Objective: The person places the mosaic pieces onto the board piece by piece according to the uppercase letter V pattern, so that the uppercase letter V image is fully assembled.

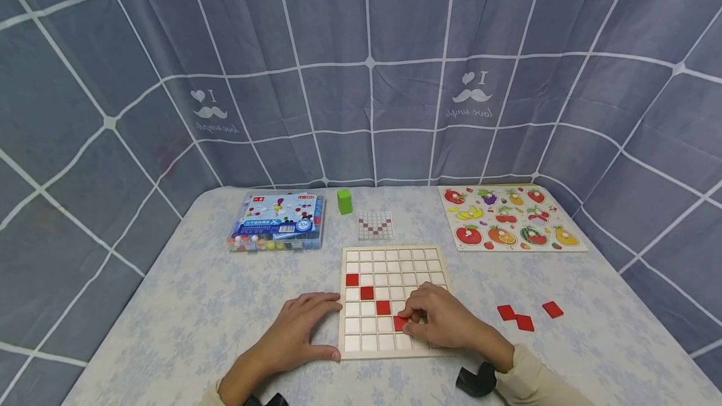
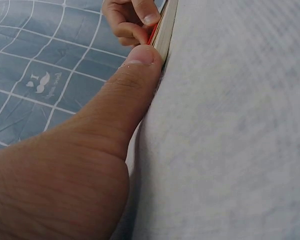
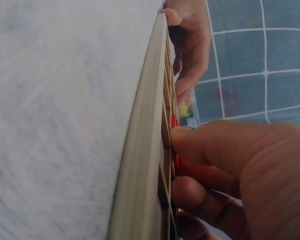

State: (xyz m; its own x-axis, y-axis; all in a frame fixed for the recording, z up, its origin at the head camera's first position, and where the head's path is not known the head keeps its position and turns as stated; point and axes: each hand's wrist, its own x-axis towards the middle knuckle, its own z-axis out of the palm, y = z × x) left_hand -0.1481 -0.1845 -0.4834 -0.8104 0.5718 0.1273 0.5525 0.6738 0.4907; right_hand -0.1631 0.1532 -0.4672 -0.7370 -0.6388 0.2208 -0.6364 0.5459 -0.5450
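A wooden grid board [image 1: 369,343] lies on the table in the head view, with a diagonal of red square tiles [image 1: 367,293] running down from its left side. My right hand [image 1: 442,316] pinches the lowest red tile [image 1: 400,323] between thumb and fingers, at a cell near the board's lower middle. In the right wrist view, the thumb [image 3: 190,142] presses against this tile, and the other fingers partly cover it. My left hand [image 1: 301,329] rests along the left edge of the board, its fingers spread and its thumb [image 2: 140,60] touching the rim.
Three loose red tiles [image 1: 524,322] lie right of the board. Behind it are a small pattern card [image 1: 375,225] and a green block [image 1: 345,202]. A clear case of coloured parts [image 1: 276,221] sits back left; a fruit puzzle board [image 1: 510,218] lies back right.
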